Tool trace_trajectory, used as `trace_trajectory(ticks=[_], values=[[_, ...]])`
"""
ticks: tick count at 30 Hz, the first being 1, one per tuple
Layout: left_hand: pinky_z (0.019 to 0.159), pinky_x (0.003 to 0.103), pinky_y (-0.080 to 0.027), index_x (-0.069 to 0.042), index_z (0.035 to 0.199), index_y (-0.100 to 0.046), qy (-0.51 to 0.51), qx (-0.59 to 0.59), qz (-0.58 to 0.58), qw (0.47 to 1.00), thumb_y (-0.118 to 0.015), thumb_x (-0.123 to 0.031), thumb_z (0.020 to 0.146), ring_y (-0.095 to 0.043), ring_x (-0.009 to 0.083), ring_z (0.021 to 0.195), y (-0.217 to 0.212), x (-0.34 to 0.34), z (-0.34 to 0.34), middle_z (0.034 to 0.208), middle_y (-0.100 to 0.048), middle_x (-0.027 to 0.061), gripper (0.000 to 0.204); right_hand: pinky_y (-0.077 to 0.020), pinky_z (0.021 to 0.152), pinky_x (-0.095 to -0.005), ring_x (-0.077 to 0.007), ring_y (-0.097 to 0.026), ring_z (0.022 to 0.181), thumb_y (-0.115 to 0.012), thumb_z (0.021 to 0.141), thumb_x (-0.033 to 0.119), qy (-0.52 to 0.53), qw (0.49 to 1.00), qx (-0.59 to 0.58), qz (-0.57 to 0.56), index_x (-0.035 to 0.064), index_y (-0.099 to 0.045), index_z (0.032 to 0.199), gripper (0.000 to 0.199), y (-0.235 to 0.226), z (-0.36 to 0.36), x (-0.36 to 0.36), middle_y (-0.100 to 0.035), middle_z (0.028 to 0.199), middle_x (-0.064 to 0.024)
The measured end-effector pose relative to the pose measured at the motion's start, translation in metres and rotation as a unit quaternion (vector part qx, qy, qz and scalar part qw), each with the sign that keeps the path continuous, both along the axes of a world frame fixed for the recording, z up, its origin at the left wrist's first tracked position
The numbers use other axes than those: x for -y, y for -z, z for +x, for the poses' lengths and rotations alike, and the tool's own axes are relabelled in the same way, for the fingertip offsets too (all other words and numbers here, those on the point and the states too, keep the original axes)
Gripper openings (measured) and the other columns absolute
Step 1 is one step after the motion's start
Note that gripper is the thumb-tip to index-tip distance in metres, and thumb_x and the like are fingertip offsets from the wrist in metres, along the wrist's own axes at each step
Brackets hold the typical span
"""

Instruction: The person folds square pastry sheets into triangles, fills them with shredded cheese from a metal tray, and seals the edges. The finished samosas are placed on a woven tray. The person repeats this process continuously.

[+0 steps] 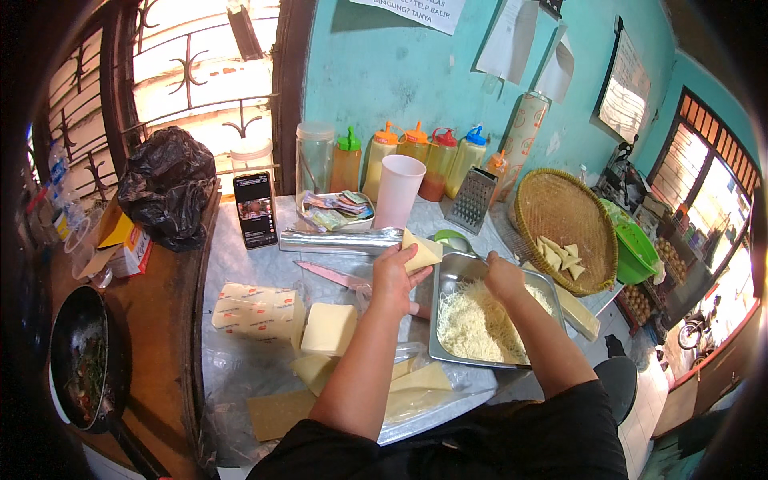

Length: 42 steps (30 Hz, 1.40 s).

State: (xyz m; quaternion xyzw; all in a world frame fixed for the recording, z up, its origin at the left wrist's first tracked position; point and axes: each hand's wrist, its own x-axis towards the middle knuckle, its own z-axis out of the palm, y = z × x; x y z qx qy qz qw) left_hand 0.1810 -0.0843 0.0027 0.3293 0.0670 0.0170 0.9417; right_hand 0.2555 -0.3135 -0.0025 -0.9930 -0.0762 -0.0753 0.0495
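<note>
My left hand [394, 280] is closed round a pale pastry wrapper [422, 252] folded into a cone, held up by the near left rim of a metal pan. Shredded cheese [480, 324] fills much of that steel pan [437, 340]. My right hand [505, 278] is above the pan's far right part with its fingers curled; what they hold, if anything, is hidden. Beyond the pan, close to both hands, sits a small green dish [453, 238]. Flat pastry sheets [420, 380] lie in clear plastic under my left forearm.
A cheese block [330, 329], a wrapped block [254, 310] and a pink knife [332, 274] lie left. Behind stand a phone [255, 210], a pink cup [399, 192], squeeze bottles [414, 144] and a grater [474, 198]. A woven tray [560, 208] holds folded pastries [560, 254]. A frying pan [84, 360] is far left.
</note>
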Motion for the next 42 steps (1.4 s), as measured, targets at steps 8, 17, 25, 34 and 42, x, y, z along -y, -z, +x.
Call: trace_trajectory(ticks=[8,17,25,34,42], values=[[0.083,0.036,-0.053,-0.003,0.115,-0.047,0.04,0.019,0.002,0.999,-0.055,-0.012,0.088,-0.06,0.0249,0.096,0.004,0.003,0.002,0.106,-0.057,0.0122,0.03,-0.0281,0.044,-0.0294,-0.0149,-0.038,0.049,-0.055,0.08,0.011,-0.034,0.913,-0.131,0.385,0.0048,-0.052,0.086,0.008,-0.005,0.018,0.014,-0.044,0.061,-0.0031],[0.082,0.034,-0.053,-0.002,0.119,-0.047,0.06,0.063,-0.001,0.996,-0.052,-0.012,0.089,-0.06,0.0233,0.097,0.002,0.002,0.0,0.109,-0.057,0.0118,0.033,-0.0364,0.05,-0.0307,-0.0166,-0.047,0.054,-0.058,0.08,0.016,-0.07,0.909,-0.08,0.404,0.0066,-0.056,0.085,0.011,-0.057,-0.061,-0.011,-0.053,0.064,-0.0059],[0.084,0.035,-0.053,0.001,0.119,-0.046,0.109,0.044,0.049,0.992,-0.054,-0.011,0.087,-0.059,0.0244,0.099,-0.005,0.01,-0.005,0.11,-0.056,0.013,0.035,-0.0462,0.073,-0.0413,-0.033,-0.061,0.085,-0.053,0.082,0.028,-0.034,0.983,0.007,0.183,0.0127,-0.06,0.097,0.022,-0.056,-0.098,-0.018,-0.065,0.087,-0.0141],[0.084,0.036,-0.053,0.003,0.118,-0.046,0.088,0.073,0.031,0.993,-0.053,-0.008,0.087,-0.059,0.0267,0.1,-0.008,-0.005,-0.004,0.11,-0.056,0.0148,0.033,-0.0396,0.058,-0.0285,-0.016,-0.052,0.061,-0.058,0.077,0.018,-0.042,0.913,-0.073,0.399,0.0063,-0.063,0.081,0.013,-0.053,-0.089,0.011,-0.057,0.066,-0.0056],[0.082,0.034,-0.054,0.001,0.117,-0.046,0.14,0.065,0.051,0.987,-0.055,-0.011,0.086,-0.06,0.0249,0.099,-0.008,0.002,-0.006,0.109,-0.057,0.0121,0.034,-0.0279,0.046,-0.0207,-0.0052,-0.039,0.055,-0.056,0.077,0.007,-0.04,0.863,-0.139,0.484,0.0041,-0.058,0.078,0.004,-0.036,-0.065,0.016,-0.05,0.064,0.0004]])
